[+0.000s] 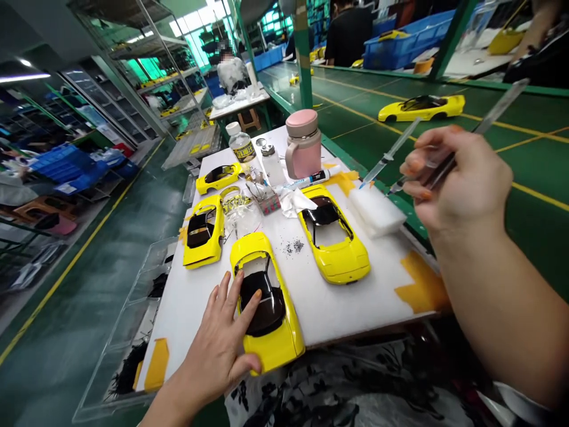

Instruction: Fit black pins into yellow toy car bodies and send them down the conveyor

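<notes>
Your left hand [216,338], fingers spread, is steadying the near car body [275,351] at the table's [347,308] edge; your right hand [473,178] is grasping a slender tool [502,108]. Dark glazing [269,311] is already sitting inside (what remains is not showing).

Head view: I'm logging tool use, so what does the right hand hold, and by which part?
The right hand holds at least one slim tool by its middle, between thumb and fingers, a clear end sticking out above. Kind unclear.
</notes>
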Demonstrator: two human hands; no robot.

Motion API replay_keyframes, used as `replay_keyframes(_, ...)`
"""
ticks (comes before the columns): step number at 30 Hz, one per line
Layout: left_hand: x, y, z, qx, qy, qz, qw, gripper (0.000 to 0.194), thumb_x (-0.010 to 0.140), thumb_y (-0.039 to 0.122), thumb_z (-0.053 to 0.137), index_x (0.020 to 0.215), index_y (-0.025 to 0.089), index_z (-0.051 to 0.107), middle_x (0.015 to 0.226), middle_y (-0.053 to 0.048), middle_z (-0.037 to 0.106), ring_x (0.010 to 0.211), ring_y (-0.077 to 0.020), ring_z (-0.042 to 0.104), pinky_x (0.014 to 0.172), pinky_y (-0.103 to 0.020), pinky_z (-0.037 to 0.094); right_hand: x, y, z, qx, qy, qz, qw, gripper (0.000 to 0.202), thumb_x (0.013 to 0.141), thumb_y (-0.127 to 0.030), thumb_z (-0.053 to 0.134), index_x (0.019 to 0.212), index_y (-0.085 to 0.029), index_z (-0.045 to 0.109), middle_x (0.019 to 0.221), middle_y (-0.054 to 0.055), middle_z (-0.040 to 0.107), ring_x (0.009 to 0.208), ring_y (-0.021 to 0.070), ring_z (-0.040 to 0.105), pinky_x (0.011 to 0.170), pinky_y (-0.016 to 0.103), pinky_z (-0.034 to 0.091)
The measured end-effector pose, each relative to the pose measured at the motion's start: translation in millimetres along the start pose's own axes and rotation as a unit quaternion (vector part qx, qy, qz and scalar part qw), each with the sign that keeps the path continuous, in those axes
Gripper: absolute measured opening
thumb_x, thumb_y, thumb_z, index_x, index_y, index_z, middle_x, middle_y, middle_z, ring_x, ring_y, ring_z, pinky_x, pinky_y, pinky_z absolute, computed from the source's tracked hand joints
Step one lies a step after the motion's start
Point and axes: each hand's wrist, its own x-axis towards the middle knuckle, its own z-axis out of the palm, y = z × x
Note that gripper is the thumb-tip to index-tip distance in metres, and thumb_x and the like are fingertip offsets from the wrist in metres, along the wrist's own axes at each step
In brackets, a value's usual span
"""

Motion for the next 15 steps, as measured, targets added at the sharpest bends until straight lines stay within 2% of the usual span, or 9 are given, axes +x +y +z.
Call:
replay_keyframes(3,-1,0,-0.5,-0.018,0.015,0.013,1.000,0.090,0.095,0.076,0.024,0.166,0.020,0.027,0.174,-0.024,0.008,0.161,-0.0473,0.006,0.120,-0.069,0.027,1,9,-2,-0.014,-0.009,0.033,0.999,0.005,0.075,-0.025,0.061,0.072,-0.021,0.062,0.064,0.002,0.049,0.054,0.0134,0.040,0.041,0.028,0.007)
replay_keyframes(6,-2,1,1.8,-0.035,0.012,0.017,0.999,0.087,0.097,0.073,0.025,0.166,0.020,0.024,0.173,-0.025,0.015,0.161,-0.0465,0.008,0.119,-0.070,0.029,2,23,-5,-0.042,-0.023,0.056,0.997,0.007,0.074,-0.027,0.062,0.072,-0.021,0.061,0.063,0.002,0.049,0.052,0.0127,0.041,0.040,0.027,0.008)
replay_keyframes(11,-2,1,1.1,-0.066,-0.016,0.021,0.997,0.088,0.096,0.074,0.029,0.167,0.023,0.021,0.173,-0.024,0.012,0.161,-0.0465,0.005,0.119,-0.073,0.028,3,38,-10,-0.053,-0.035,0.036,0.997,0.005,0.072,-0.027,0.062,0.074,-0.023,0.061,0.064,0.003,0.055,0.054,0.0138,0.045,0.039,0.027,0.011)
replay_keyframes(13,-1,0,-0.7,-0.106,-0.017,-0.002,0.994,0.087,0.097,0.074,0.027,0.167,0.024,0.020,0.174,-0.022,0.009,0.162,-0.0440,0.006,0.122,-0.070,0.027,4,40,-14,-0.069,-0.034,0.027,0.997,0.007,0.073,-0.029,0.062,0.074,-0.023,0.061,0.069,0.006,0.060,0.058,0.0153,0.052,0.039,0.027,0.011)
replay_keyframes(15,-1,-2,0.4,-0.165,0.012,-0.057,0.985,0.084,0.099,0.072,0.025,0.168,0.024,0.019,0.175,-0.020,0.008,0.162,-0.0401,0.010,0.126,-0.065,0.024,3,40,-21,-0.110,-0.027,-0.003,0.994,0.016,0.080,-0.037,0.062,0.083,-0.022,0.064,0.083,0.011,0.067,0.069,0.0184,0.062,0.041,0.027,0.011)
